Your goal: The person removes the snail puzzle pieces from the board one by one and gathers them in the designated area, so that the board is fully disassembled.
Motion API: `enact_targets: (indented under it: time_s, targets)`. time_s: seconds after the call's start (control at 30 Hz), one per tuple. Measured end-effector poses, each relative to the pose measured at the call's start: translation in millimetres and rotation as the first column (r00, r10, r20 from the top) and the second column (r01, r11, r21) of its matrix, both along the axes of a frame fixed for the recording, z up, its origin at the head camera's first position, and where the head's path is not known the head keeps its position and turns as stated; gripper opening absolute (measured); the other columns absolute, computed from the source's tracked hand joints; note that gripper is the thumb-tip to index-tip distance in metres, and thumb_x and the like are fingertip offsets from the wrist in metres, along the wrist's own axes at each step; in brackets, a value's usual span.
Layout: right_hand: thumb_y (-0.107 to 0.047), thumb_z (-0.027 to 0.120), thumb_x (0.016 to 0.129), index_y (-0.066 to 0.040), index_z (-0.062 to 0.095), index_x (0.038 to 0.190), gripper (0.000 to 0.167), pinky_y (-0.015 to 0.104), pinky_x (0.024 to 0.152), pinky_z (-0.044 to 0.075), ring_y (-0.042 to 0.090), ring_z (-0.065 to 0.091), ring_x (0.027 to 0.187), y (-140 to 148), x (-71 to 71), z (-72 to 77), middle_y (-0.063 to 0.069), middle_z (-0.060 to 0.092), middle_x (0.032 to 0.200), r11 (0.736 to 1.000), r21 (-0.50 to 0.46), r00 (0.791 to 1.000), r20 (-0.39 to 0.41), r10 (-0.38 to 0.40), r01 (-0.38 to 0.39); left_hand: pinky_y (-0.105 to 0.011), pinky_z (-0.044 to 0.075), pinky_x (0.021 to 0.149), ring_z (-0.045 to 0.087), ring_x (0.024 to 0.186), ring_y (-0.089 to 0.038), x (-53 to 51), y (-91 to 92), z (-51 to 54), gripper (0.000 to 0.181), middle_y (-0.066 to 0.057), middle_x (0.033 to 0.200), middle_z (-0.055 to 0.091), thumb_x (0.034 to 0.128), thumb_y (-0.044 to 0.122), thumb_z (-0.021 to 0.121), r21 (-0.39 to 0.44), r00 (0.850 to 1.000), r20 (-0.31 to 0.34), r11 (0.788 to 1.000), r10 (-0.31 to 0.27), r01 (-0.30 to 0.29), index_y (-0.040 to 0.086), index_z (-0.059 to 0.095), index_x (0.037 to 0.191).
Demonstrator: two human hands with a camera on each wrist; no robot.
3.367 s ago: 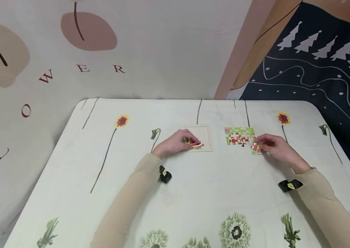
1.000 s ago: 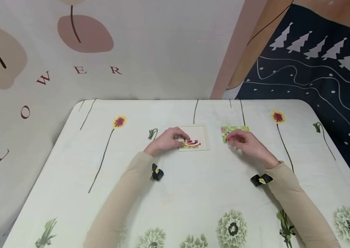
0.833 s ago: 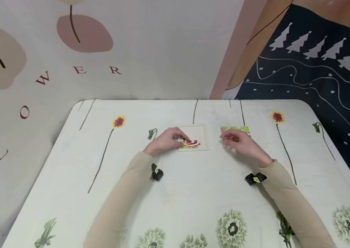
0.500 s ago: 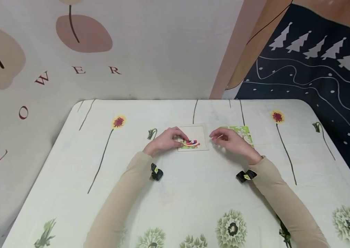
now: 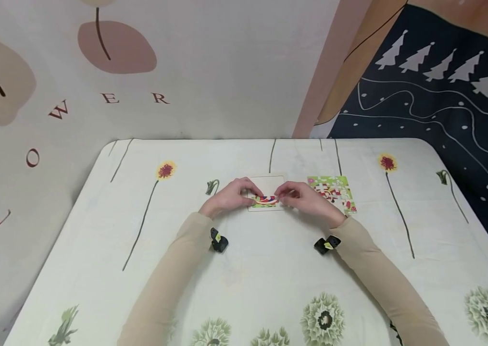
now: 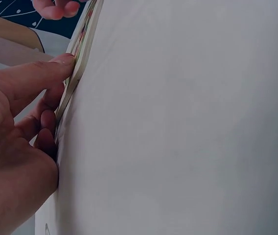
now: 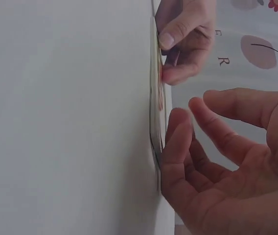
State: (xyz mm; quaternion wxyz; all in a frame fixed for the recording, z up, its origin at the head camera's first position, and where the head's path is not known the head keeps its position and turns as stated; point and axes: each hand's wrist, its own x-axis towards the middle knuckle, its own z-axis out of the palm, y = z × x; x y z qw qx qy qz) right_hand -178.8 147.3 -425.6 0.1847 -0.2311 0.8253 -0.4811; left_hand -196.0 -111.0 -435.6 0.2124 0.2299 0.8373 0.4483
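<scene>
A shallow pale puzzle tray lies flat near the table's far side. Along its near edge sits a strip of red, blue, white and green puzzle pieces. My left hand rests at the tray's left side, thumb and fingertips touching the pieces and border. From the right, my right hand reaches to the strip's right end, fingertips at or just above it. In the right wrist view, the right hand's loosely bent fingers show nothing between them. Beside that hand lies a second group of joined green and red puzzle pieces.
A white cloth with printed flowers covers the table. Behind its far edge rises a pale printed wall, with a dark panel of tree shapes at the right. Each wrist carries a small black camera.
My right hand has moved left from the second group of pieces to the tray, uncovering that group. My left hand has stayed at the tray's left side.
</scene>
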Motion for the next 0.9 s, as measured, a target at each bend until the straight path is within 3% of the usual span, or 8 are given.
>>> enact_targets:
  time_s: [0.27, 0.6, 0.9]
  targets:
    - [0.001, 0.057, 0.098, 0.01, 0.066, 0.123, 0.027, 0.025, 0.066, 0.046, 0.016, 0.056, 0.078, -9, -2.2, -1.4, 0.016, 0.064, 0.1, 0.998, 0.052, 0.999, 0.041, -0.033, 0.031, -0.04, 0.038, 0.106, 0.054, 0.118, -0.028, -1.2, -0.8, -3.5, 0.025, -0.012, 0.12, 0.064, 0.0905, -0.004, 0.07, 0.012, 1.0, 0.004, 1.0, 0.005, -0.005, -0.002, 0.074, 0.115]
    - [0.001, 0.058, 0.096, 0.007, 0.069, 0.119, 0.027, 0.027, 0.07, 0.045, 0.016, 0.055, 0.079, -15, -3.1, -0.3, 0.012, 0.066, 0.095, 0.992, 0.121, 1.0, 0.004, -0.031, 0.03, -0.039, 0.037, 0.105, 0.053, 0.119, -0.028, -1.8, -0.9, -4.5, 0.024, -0.012, 0.118, 0.064, 0.0907, -0.005, 0.07, 0.026, 1.0, 0.006, 1.0, 0.004, -0.004, -0.002, 0.075, 0.114]
    - [0.003, 0.062, 0.092, 0.004, 0.068, 0.113, 0.022, 0.032, 0.075, 0.042, 0.02, 0.053, 0.083, -17, -1.0, 1.9, 0.013, 0.064, 0.096, 0.993, 0.112, 0.999, -0.014, -0.032, 0.033, -0.045, 0.035, 0.11, 0.054, 0.12, -0.031, -1.7, -0.7, -4.5, 0.024, -0.014, 0.118, 0.065, 0.0895, -0.004, 0.07, 0.019, 1.0, -0.019, 1.0, -0.001, 0.001, -0.003, 0.074, 0.114]
